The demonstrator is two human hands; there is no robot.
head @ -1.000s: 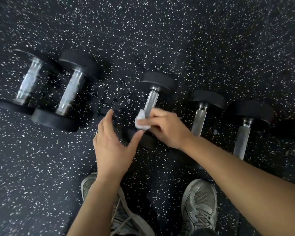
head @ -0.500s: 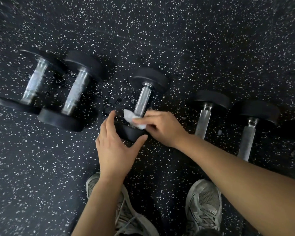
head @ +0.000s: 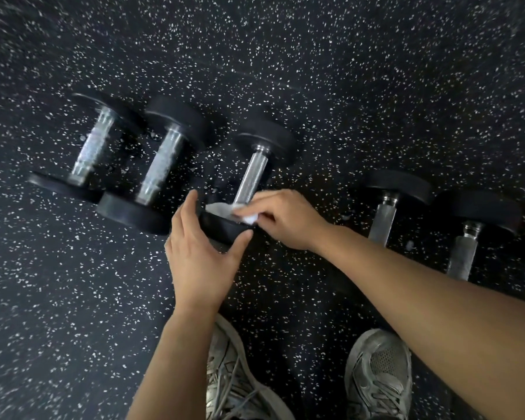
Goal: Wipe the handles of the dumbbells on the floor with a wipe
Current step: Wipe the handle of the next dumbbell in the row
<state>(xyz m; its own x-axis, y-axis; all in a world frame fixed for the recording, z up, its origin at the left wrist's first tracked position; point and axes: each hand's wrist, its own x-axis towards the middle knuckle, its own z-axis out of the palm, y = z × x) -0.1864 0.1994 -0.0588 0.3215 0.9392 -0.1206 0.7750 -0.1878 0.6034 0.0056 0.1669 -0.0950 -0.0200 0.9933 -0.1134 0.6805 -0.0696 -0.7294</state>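
Two bare forearms in view, no sleeves, watch or rings seen on either. Left hand (head: 199,253) and right hand (head: 288,219) ungloved; nails short, unpainted where visible. Footwear — a pair of grey running shoes, left shoe (head: 240,383) and right shoe (head: 379,374). Mesh panel over each toe, grey laces, stitched overlays along the sides. Uppers worn and scuffed — dull, slightly soiled finish.

Single head view, looking steeply down, close above floor (head: 346,71) and hands.
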